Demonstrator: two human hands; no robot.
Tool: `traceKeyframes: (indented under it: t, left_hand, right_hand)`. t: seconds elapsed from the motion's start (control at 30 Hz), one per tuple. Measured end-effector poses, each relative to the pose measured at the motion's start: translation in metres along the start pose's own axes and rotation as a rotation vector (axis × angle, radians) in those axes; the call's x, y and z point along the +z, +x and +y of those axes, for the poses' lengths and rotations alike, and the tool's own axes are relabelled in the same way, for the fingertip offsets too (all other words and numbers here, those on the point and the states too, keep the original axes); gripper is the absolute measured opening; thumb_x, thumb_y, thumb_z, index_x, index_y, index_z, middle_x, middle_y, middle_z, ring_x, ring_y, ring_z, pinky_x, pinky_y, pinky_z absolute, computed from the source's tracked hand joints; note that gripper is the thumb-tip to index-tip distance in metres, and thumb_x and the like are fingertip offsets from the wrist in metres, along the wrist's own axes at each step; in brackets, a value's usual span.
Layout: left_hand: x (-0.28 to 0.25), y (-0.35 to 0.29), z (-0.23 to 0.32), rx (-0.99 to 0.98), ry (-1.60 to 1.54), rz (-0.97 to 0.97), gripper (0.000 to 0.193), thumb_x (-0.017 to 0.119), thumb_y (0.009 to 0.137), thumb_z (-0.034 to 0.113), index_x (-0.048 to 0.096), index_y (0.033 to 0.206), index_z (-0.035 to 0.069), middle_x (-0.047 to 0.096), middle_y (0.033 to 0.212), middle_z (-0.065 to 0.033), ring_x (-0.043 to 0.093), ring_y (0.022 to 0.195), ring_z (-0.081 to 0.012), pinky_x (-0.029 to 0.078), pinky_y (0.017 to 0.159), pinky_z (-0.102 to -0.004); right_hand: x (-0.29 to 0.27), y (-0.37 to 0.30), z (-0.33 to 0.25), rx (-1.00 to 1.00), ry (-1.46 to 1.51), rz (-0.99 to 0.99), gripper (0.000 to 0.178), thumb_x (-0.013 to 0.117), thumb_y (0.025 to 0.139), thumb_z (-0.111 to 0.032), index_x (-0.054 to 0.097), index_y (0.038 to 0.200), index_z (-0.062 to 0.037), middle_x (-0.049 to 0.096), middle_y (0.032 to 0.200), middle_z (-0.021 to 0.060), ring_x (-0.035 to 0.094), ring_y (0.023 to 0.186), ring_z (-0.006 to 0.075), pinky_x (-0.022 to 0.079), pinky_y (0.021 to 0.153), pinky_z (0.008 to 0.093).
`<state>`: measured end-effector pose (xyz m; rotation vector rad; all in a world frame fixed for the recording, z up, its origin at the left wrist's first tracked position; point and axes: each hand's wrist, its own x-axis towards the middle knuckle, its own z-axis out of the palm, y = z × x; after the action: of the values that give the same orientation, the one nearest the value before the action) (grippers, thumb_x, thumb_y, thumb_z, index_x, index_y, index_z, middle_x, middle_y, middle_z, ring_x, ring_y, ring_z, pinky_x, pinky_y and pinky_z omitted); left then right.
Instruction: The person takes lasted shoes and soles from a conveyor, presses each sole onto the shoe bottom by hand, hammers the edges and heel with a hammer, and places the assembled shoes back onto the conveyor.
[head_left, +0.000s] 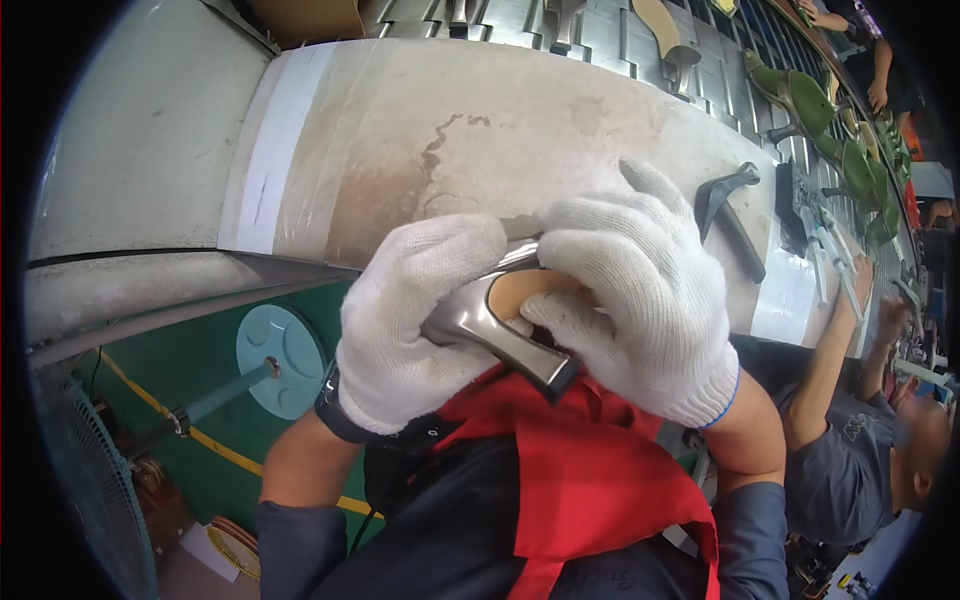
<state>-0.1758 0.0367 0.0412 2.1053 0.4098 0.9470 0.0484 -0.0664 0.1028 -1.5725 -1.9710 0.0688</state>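
Observation:
A shiny metallic grey high-heeled shoe [483, 312] is between my hands over the bench's near edge. Its block heel with a dark tip points toward my body, and tan lining shows at the opening. My left hand [405, 315], in a white knitted glove, closes round the shoe's left side. My right hand [645, 290], gloved the same way, grips the other side, its thumb against the tan lining and one finger raised. My gloves hide much of the shoe.
A dark hammer [733, 215] lies on the stained bench [400, 120], right of my hands. Behind runs a slatted metal conveyor [600, 30] with shoe parts, including green shoes [808, 103]. A co-worker's arm [830, 350] reaches in from the right. A fan [90, 480] stands lower left.

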Motion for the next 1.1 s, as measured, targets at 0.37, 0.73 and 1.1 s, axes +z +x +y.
traceKeyframes:
  t: [0.37, 0.73, 1.1]
  left_hand:
    - [0.018, 0.0, 0.0, 0.114, 0.036, 0.092, 0.073, 0.1, 0.074, 0.012, 0.066, 0.137, 0.002, 0.073, 0.131, -0.0198, 0.073, 0.118, -0.0402, 0.059, 0.101, -0.0485]
    - [0.05, -0.009, -0.016, 0.201, 0.175, 0.199, 0.056, 0.091, 0.082, 0.013, 0.067, 0.131, 0.004, 0.07, 0.127, -0.0155, 0.07, 0.112, -0.0364, 0.055, 0.098, -0.0527]
    - [0.042, 0.014, -0.004, 0.054, 0.212, 0.07, 0.073, 0.093, 0.079, 0.002, 0.064, 0.146, 0.0, 0.066, 0.149, -0.0251, 0.066, 0.134, -0.0444, 0.054, 0.113, -0.049]
  right_hand:
    - [0.004, 0.016, -0.002, -0.024, 0.128, -0.09, 0.031, 0.092, 0.078, -0.012, 0.066, 0.094, -0.0097, 0.079, 0.111, 0.0095, 0.077, 0.099, 0.0317, 0.057, 0.107, 0.0575]
    - [-0.019, 0.042, -0.009, 0.174, -0.01, -0.355, 0.036, 0.091, 0.068, -0.009, 0.068, 0.095, -0.0087, 0.074, 0.089, 0.0086, 0.073, 0.078, 0.0307, 0.058, 0.075, 0.04]
    - [-0.011, 0.004, 0.06, -0.135, -0.232, -0.04, 0.068, 0.089, 0.082, -0.05, 0.076, 0.133, -0.007, 0.073, 0.138, 0.0178, 0.066, 0.133, 0.0431, 0.049, 0.118, 0.0538]
